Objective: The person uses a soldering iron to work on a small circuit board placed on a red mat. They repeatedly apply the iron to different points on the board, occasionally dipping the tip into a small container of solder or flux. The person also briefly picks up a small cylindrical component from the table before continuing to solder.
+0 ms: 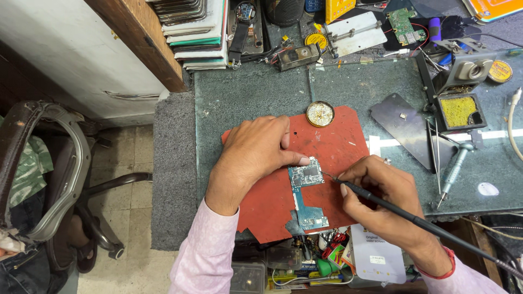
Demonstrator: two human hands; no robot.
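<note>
Cluttered worktop (pixel 245 92): left hand (pixel 256 149) pins the circuit board (pixel 306 188); right hand (pixel 381 188) grips the soldering iron (pixel 414 218), whose tip could slip and bridge contacts.

Illumination is bright, even and diffuse, apparently from overhead. Shadows are short and soft, seen beneath the left hand (pixel 256 152) and right hand (pixel 381 196) on the red mat (pixel 338 141). Mild sheen on the tabletop (pixel 245 98); no harsh glare. Focus is sharp at centre. Wide-angle distortion bends straight lines at the edges. The floor (pixel 125 212) at left is dimmer.
</note>
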